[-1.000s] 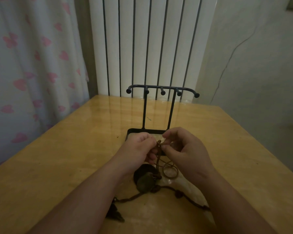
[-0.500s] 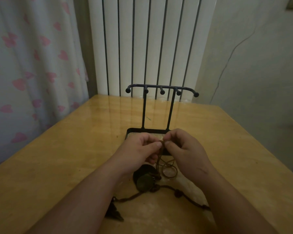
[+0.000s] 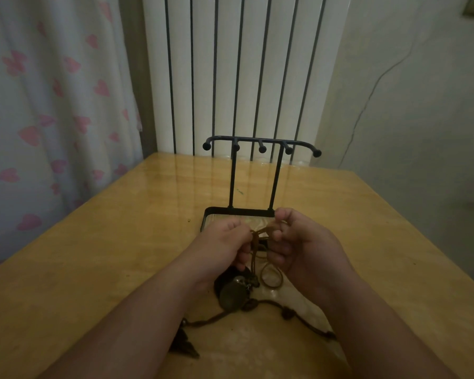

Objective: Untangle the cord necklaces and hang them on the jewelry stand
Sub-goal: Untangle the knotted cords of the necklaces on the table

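Note:
A black metal jewelry stand [image 3: 262, 144] with several bare pegs rises from a tray base [image 3: 211, 212] in the middle of the table. Just in front of it my left hand [image 3: 225, 247] and my right hand [image 3: 304, 247] pinch a tangled brown cord necklace [image 3: 260, 233] between them. Loops of that cord [image 3: 271, 277] hang down to the table. Below lies a dark round pendant [image 3: 231, 296] on a darker knotted cord [image 3: 288, 314], with a tassel [image 3: 184, 343] by my left forearm.
The wooden table [image 3: 93, 255] runs back to a white radiator [image 3: 244, 72]. A heart-patterned curtain [image 3: 52, 105] hangs at the left and a pale wall [image 3: 422, 105] at the right. A tiny speck [image 3: 189, 220] lies left of the stand's base.
My hands have drawn slightly apart, the right one moving right and opening the cord tangle between them. The stand and the pendant have stayed put.

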A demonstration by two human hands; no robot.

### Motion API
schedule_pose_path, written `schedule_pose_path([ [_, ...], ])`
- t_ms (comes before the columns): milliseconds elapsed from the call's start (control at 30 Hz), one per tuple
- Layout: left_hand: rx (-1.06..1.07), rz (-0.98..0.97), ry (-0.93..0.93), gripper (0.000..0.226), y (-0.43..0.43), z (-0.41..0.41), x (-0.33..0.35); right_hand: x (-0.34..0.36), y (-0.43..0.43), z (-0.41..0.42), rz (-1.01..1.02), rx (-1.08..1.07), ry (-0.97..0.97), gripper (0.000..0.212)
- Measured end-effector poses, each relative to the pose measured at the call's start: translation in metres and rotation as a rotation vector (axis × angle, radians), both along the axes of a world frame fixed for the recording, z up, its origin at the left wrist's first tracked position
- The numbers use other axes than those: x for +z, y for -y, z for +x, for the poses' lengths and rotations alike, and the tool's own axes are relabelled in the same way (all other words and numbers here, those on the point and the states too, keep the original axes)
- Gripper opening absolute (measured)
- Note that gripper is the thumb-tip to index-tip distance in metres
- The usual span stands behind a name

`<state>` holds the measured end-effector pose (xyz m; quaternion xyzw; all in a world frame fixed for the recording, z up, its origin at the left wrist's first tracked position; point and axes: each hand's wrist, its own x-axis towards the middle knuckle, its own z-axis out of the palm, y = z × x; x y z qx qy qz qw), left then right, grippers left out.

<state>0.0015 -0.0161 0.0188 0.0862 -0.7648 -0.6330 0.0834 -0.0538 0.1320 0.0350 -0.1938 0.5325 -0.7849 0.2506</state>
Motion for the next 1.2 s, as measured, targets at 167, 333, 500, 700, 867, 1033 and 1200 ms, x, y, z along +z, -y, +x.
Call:
schedule_pose_path([
  [167, 0.059, -0.046, 0.021, 0.025, 0.000, 0.000, 0.002, 0.003, -0.006, -0.003, 0.004, -0.049, -0.045, 0.025],
  [333, 0.072, -0.031, -0.018, 0.022, -0.005, 0.001, 0.002, -0.002, -0.002, -0.001, 0.495, -0.364, -0.545, 0.007],
  [500, 0.155, -0.005, -0.074, 0.019, -0.006, 0.001, 0.002, 0.000, -0.001, -0.003, 0.653, -0.407, -0.576, 0.022],
  [700, 0.209, -0.033, -0.107, 0.015, -0.006, 0.000, 0.002, 0.005, -0.006, 0.002, 0.579, -0.173, -0.419, 0.048],
  [867, 0.251, 0.047, -0.046, 0.019, -0.006, 0.002, 0.004, 0.007, -0.010, -0.003, 0.278, -0.157, -0.202, 0.028],
  [1033, 0.221, 0.083, -0.010, 0.024, -0.007, 0.004, 0.007, 0.012, -0.013, -0.004, -0.066, -0.179, 0.037, 0.028],
  [1200, 0.260, 0.089, -0.006, 0.023, -0.005, 0.003, 0.006, 0.009, -0.019, -0.007, 0.424, -0.246, -0.244, 0.016],
])
